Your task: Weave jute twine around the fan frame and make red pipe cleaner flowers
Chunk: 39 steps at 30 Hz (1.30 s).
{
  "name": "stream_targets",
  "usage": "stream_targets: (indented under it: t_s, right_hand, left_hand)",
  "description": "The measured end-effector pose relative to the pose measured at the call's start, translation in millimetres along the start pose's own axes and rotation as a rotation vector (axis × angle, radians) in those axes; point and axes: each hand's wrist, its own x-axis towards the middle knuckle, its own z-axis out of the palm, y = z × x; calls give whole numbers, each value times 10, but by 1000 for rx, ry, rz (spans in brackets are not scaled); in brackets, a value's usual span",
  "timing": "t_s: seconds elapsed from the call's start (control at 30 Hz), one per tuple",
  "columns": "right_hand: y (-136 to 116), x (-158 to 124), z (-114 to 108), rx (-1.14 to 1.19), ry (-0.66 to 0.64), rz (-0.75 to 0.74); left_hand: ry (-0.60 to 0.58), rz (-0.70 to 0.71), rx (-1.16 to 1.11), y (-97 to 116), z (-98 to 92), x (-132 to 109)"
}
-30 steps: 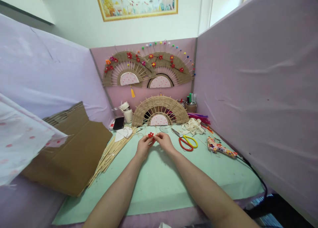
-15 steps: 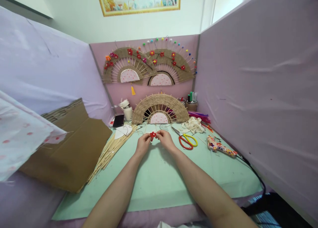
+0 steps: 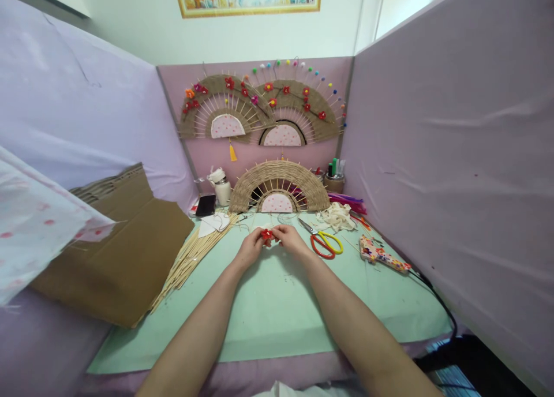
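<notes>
Between my two hands, just above the green tabletop, is a small red flower with a pale centre. The fingers of my left hand pinch its left side. My right hand is closed on its right edge, thumb and fingertips together. The flower's underside is hidden by my fingers. Behind my hands stands a woven half-round fan with a dotted pink centre. Scissors with one red and one yellow handle lie to the right of my right hand.
A flower-patterned glue gun with a black cord lies on the right. Thin sticks and a large cardboard sheet are on the left. Cream fabric strips, a phone and a white bottle sit toward the back.
Both hands stay at the flower, and its petals now face up more openly between my fingers. The view has tilted slightly downward.
</notes>
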Motion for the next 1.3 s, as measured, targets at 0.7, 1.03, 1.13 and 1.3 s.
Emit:
stream_targets:
  t_s: [0.7,1.03,1.13,1.3]
  right_hand:
    - [-107,-21,-12,-162,215,-308]
    - [-120,-58,7,-274,148,-421]
    - [-124,-54,3,-217,193,-420]
    - [-110,-39,9,-225,182,-428]
  left_hand:
    - [147,-297,-826,120,2,2]
    - [47,-366,-914,197,15,-39]
    - [81,-382,-978,176,8,-34]
    - [195,-466,-1055,113,-25,-11]
